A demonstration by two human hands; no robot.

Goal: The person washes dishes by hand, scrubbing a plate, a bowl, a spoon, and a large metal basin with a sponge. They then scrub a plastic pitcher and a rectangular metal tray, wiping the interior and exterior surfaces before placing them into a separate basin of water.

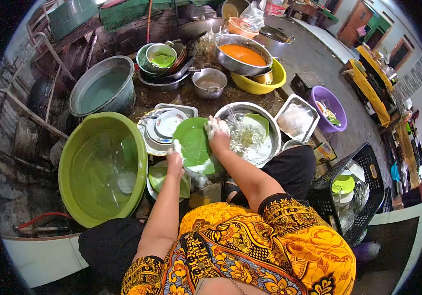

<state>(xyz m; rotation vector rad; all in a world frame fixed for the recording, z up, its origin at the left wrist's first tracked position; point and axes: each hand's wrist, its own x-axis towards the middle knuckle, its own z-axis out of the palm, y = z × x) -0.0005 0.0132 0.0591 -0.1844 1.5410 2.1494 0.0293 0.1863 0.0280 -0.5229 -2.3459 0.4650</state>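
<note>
A green leaf-shaped plate (195,145) is tilted between my hands over the wash area. My left hand (175,160), with foam on its fingers, is closed on the plate's lower left edge. Thick suds cover the fingers of my right hand (217,132), which is curled against the plate's upper right side; whether it also holds a scrubber is hidden. Just right of it stands a metal basin (273,129) with foamy water, clear glassware and a green dish. Below the held plate, more green leaf-shaped dishes (158,178) lie in a stack.
On the left are a large green tub (63,169) of water and a grey tub (75,103). White plates (170,123) are piled nearby. Pots (210,83), an orange-filled basin (221,61) and a yellow basin (281,78) stand behind. A black crate (374,184) with dishes is at right.
</note>
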